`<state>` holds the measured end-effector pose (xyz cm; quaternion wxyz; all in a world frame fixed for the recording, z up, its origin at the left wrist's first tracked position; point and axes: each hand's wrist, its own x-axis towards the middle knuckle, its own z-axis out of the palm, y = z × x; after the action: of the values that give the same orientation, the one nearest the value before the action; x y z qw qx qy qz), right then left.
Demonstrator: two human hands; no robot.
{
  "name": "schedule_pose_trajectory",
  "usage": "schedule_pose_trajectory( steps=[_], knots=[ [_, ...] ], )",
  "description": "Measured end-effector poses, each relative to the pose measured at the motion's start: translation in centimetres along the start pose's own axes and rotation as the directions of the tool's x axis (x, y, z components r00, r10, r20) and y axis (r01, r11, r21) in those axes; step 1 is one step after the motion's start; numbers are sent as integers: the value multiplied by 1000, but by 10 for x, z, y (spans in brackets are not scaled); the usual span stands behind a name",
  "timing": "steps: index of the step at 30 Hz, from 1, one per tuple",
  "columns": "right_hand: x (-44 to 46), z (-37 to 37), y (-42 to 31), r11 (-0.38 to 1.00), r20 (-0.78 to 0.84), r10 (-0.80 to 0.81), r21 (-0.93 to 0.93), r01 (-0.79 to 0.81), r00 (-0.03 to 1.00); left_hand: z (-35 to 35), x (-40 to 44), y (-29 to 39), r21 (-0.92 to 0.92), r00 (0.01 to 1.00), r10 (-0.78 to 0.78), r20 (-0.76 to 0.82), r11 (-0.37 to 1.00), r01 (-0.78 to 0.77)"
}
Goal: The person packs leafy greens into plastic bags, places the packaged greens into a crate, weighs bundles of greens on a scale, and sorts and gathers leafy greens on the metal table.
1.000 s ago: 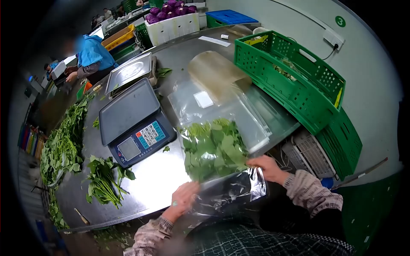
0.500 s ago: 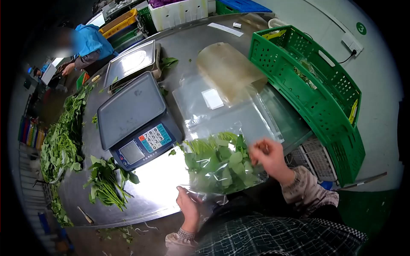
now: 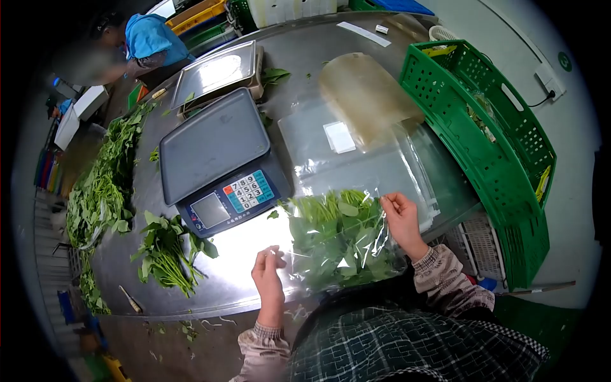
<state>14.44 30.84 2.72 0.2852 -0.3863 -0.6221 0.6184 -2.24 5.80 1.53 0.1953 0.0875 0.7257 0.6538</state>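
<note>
A clear plastic bag (image 3: pixel 340 245) filled with leafy greens lies at the front edge of the metal table, its stems toward the scale. My right hand (image 3: pixel 405 223) pinches the bag's film at the upper right. At the bag's left edge, my left hand (image 3: pixel 268 275) has its fingers curled together; whether film is between them is hidden. Left of the bag lies a loose bunch of greens (image 3: pixel 167 258). Behind that stands a digital scale (image 3: pixel 219 159) with a bare grey pan.
Flat clear bags (image 3: pixel 375 175) and a brownish plastic sheet (image 3: pixel 366 95) lie behind the filled bag. Green crates (image 3: pixel 471 134) stand at right. A long heap of greens (image 3: pixel 105 184) lines the left side, near a knife (image 3: pixel 132 300). A person in blue (image 3: pixel 153 41) is at far left.
My right hand has come down from a blurred position onto the bag's upper right edge. My left hand has moved up along the bag's left side. The view has shifted slightly.
</note>
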Motion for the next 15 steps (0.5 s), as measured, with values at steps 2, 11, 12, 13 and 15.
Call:
schedule_pose_trajectory(
  steps=[2,11,12,13,15],
  knots=[
    [4,2,0,999,-39,-49,4,49,998,5,13,4,-107,999,20,-42,994,-24],
    [7,-10,16,996,-111,-56,-76,48,992,38,50,-2,-156,953,-149,-265,982,110],
    [11,-11,20,988,-90,-54,-148,40,994,36,56,-10,-105,955,-146,-256,987,123],
    [14,-13,26,975,-71,-52,-218,35,996,30,61,-22,21,957,-215,-194,974,223],
    [16,-17,63,901,35,-91,-423,97,995,14,71,-65,282,928,-360,-94,885,372]
  ],
)
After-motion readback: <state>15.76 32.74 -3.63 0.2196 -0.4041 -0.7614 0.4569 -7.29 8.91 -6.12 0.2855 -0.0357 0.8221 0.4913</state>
